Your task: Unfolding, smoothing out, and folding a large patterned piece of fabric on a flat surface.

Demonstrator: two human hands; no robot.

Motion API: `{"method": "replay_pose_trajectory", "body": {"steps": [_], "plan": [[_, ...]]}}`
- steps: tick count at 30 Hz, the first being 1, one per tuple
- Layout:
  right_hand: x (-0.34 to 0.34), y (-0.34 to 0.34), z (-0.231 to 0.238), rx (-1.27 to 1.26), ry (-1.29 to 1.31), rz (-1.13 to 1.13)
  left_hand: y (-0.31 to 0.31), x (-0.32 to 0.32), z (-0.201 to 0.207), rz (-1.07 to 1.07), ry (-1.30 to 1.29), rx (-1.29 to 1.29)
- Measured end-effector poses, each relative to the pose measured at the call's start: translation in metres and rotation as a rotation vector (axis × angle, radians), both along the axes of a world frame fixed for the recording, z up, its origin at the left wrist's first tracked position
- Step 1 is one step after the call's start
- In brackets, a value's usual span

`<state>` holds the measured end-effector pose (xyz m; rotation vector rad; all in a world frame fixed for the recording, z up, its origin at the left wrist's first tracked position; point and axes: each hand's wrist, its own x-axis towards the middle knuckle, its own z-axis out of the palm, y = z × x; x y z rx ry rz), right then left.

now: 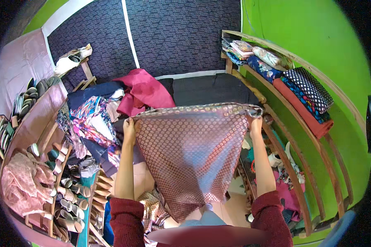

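Observation:
Stretched out between my two hands is a brownish-mauve cloth [189, 152] with a small repeating circle pattern. My left hand [129, 129] grips its upper left corner, and my right hand [255, 122] grips the upper right corner, where the edge bunches up. The cloth hangs down in front of me, its lower end near the floor. Just beyond it on the left lies a heap of clothes: a crimson cloth [146, 90] on top and a multicoloured patterned garment [92, 119] beside it. Behind the cloth spreads a flat black surface [210, 90].
On the right, a wooden slatted rack [317, 154] holds folded fabrics, among them a polka-dot one [309, 88]. Shoe racks with several shoes [72, 208] line the left, with a pink lace cloth [27, 181] draped there. Gold patterned fabric [152, 210] lies low by my left forearm.

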<state>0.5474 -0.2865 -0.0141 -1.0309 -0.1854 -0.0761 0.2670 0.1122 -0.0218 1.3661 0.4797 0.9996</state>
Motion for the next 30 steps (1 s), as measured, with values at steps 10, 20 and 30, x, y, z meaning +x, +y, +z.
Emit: {"method": "replay_pose_trajectory", "body": {"steps": [10, 20, 30], "plan": [[0.137, 0.031, 0.051, -1.459, -1.091, -0.447, -0.012, 0.176, 0.046, 0.319, 0.304, 1.276], [0.317, 0.146, 0.094, -1.921, -0.998, -0.682, 0.058, 0.361, 0.11, 0.567, 0.746, 1.39], [0.453, 0.237, 0.131, -1.679, -1.251, -1.025, 0.141, 0.466, 0.149, 0.932, 0.659, 1.521]]}}
